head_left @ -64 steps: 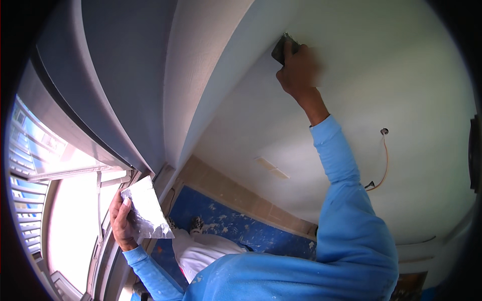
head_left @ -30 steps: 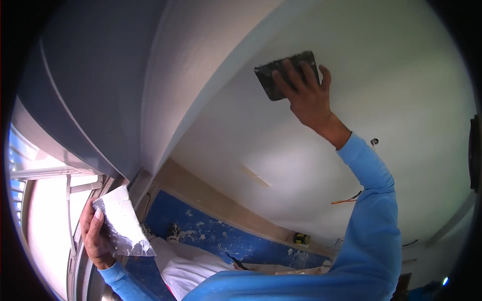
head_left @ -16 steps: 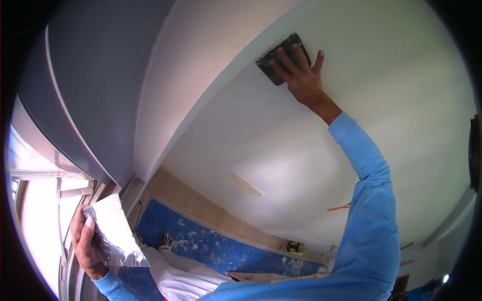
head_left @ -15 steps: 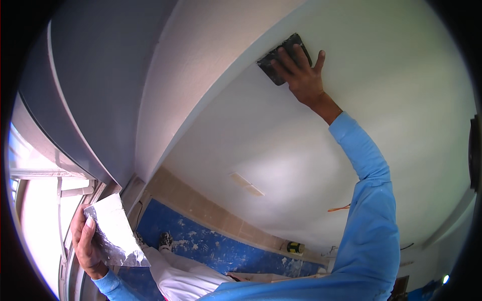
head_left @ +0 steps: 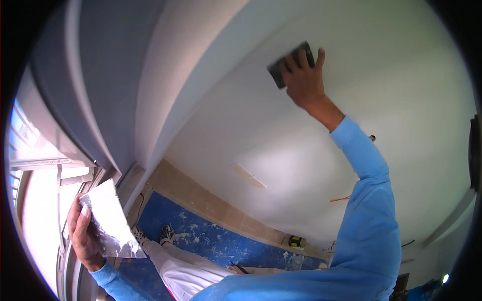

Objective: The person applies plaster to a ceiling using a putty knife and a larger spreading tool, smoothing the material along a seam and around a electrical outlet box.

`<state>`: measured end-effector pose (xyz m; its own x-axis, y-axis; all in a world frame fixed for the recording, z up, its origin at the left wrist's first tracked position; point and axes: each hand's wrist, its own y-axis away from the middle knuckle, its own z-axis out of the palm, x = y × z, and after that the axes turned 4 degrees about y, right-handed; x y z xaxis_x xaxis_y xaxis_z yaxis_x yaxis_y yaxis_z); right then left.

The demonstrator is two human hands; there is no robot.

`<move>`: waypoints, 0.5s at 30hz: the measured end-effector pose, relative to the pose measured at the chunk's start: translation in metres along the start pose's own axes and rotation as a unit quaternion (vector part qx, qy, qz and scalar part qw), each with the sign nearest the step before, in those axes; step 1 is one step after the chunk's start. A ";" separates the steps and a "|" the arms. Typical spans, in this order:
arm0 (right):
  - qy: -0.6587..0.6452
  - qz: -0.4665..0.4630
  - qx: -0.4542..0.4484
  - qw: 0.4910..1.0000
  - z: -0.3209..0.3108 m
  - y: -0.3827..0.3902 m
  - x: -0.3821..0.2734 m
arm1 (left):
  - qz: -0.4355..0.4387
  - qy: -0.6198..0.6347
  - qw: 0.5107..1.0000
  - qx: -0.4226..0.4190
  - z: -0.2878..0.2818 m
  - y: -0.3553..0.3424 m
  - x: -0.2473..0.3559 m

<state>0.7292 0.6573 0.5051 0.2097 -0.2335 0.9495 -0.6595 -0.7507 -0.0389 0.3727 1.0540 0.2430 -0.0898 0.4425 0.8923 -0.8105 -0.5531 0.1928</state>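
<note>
My right hand (head_left: 305, 84) is stretched up to the white wall (head_left: 241, 130), its fingers spread over the back of a dark, flat putty scraper (head_left: 277, 75). The scraper lies against or very close to the wall, tilted in view, and its handle, if any, is hidden. Down at the lower left, my left hand (head_left: 83, 233) grips a flat plate (head_left: 106, 203) by its left side, thumb on top. White putty is smeared along the plate's lower part; the rest is bright with glare.
At left are a window frame (head_left: 93, 175) and a dark grey panel (head_left: 120, 75). A blue floor (head_left: 201, 241) with white splatters meets a tan skirting strip (head_left: 211, 203). A black and yellow roll-shaped item (head_left: 297, 242) stands by it. Orange wires (head_left: 340, 199) stick out of the wall.
The scraper and my right hand have shifted slightly right and down in view. My left hand and the plate sit a little higher and further left. A small dark hole now shows beside my right sleeve.
</note>
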 end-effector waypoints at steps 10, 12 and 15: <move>-0.132 0.184 0.102 0.969 -0.026 0.017 0.018 | -0.027 0.096 0.992 -0.073 0.022 -0.010 0.005; -0.113 0.213 0.126 0.962 -0.023 0.006 0.020 | -0.011 0.087 0.994 -0.058 0.021 -0.010 0.001; -0.097 0.258 0.113 0.955 -0.022 -0.013 0.019 | -0.026 0.087 0.992 -0.083 0.021 -0.010 0.008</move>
<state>0.7259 0.6760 0.5310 0.0435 -0.7013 0.7115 -0.5429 -0.6144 -0.5724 0.3918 1.0484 0.2570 -0.1316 0.5900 0.7966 -0.8995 -0.4088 0.1542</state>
